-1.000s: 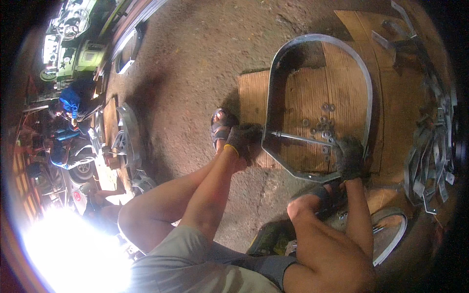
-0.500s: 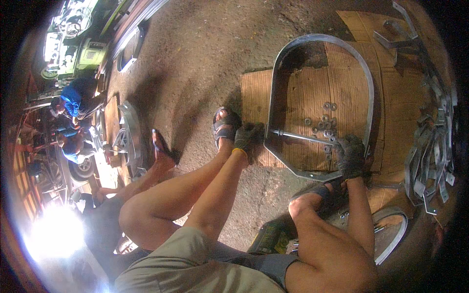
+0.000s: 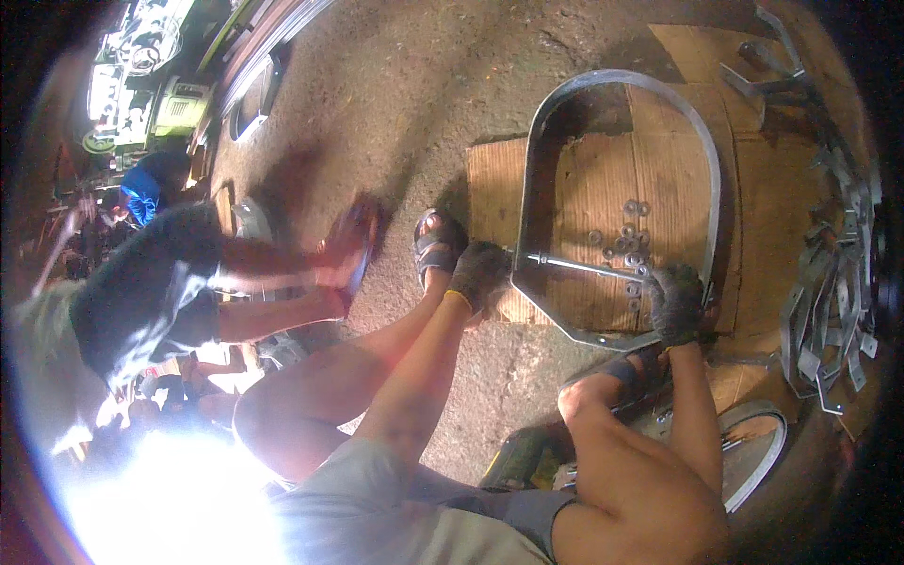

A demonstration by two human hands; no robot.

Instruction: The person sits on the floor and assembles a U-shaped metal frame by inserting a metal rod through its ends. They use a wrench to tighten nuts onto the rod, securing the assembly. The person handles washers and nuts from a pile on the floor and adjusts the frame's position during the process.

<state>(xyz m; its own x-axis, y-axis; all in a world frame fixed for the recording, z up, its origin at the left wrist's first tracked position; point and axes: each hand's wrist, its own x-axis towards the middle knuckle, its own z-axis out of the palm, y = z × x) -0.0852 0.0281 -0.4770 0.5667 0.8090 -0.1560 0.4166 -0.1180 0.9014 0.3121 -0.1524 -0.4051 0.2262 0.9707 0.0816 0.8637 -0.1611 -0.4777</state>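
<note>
A bent metal frame [image 3: 713, 179], rounded at the far end and angled at the near end, stands on edge on the brown cardboard [image 3: 490, 188]. Across its inside runs a straight shiny metal rod [image 3: 584, 267], meeting the frame's left wall. My right hand [image 3: 674, 303], in a dark glove, is closed round the rod's right end inside the frame. Outside the left wall, in line with the rod, my gloved left hand [image 3: 478, 271] is closed; its fingertips and what they pinch are hidden. Several small metal nuts [image 3: 629, 242] lie loose on the cardboard beneath the rod.
Flat metal brackets [image 3: 824, 301] are heaped at the right. Another curved metal hoop [image 3: 767, 452] lies near my right leg, and a dark green and yellow object [image 3: 523, 459] sits between my legs. At the left stands another person [image 3: 151, 282]; bright glare covers the lower left.
Another person has come in at the left, their legs now covering much of the background there. My left hand has shifted slightly; my right hand and the frame look almost unmoved.
</note>
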